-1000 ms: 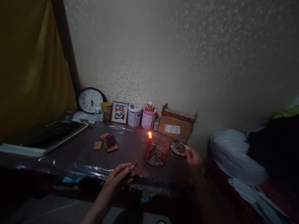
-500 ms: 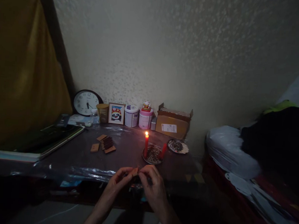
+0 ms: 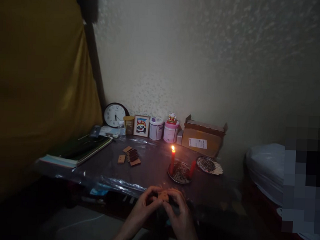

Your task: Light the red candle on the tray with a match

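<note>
Both hands meet at the table's near edge around one small brown matchbox (image 3: 163,196). My left hand (image 3: 148,206) pinches its left side, and my right hand (image 3: 177,205) has thumb and fingers closed on its right side. Just beyond the hands is a round metal plate (image 3: 180,181) with dark bits in it. A lit red candle (image 3: 172,163) stands at the plate's left, and a shorter unlit red candle (image 3: 192,168) leans at its right. Farther left lie a loose brown matchbox (image 3: 121,159) and a pile of matchboxes (image 3: 133,155) with dark strips.
To the right, a second plate holds matchsticks (image 3: 216,168). Along the wall are a clock (image 3: 115,115), a panda picture (image 3: 141,126), a white tin (image 3: 156,129), a pink tin (image 3: 171,132) and a cardboard box (image 3: 204,138). A large book (image 3: 79,153) lies left.
The view has swung left, so everything appears farther right. My right hand, earlier pinching beside the matchbox, now holds it together with my left. The matchbox's broad face now shows.
</note>
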Motion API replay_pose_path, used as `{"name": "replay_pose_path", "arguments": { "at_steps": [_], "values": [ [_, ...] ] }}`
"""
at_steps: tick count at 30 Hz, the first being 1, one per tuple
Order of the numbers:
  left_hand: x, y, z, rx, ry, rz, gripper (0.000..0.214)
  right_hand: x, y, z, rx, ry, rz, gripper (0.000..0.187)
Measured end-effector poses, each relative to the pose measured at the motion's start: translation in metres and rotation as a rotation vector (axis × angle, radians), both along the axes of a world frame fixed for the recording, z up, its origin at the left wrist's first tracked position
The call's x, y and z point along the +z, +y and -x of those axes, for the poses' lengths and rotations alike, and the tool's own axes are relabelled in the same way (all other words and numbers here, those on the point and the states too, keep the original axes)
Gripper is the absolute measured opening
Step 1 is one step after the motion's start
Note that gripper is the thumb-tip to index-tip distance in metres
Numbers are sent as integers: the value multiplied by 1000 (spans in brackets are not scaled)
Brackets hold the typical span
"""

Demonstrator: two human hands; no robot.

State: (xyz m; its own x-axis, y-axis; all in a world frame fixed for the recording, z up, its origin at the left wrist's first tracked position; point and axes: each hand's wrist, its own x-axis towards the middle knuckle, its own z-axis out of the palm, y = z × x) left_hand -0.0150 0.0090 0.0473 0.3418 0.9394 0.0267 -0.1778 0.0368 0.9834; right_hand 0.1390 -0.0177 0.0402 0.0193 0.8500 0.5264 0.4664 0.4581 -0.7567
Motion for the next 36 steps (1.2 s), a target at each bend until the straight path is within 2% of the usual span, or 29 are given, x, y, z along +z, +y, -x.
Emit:
{"name": "replay_pose_path", "arguments": {
  "at_steps": [6,9,25,36],
  "values": [
    [3,-3,1,-5,-34,22,44,-4,2,-2,51,63,154,20],
    [3,-3,1,1,-33,25,45,-4,2,-2,73,94,181,21],
    [-2,0,-1,37,-35,-49,35,-5,8,3,71,82,70,21],
    [-4,1,-1,55,-58,-41,36,-10,15,3,82,67,41,22]
  ]
}}
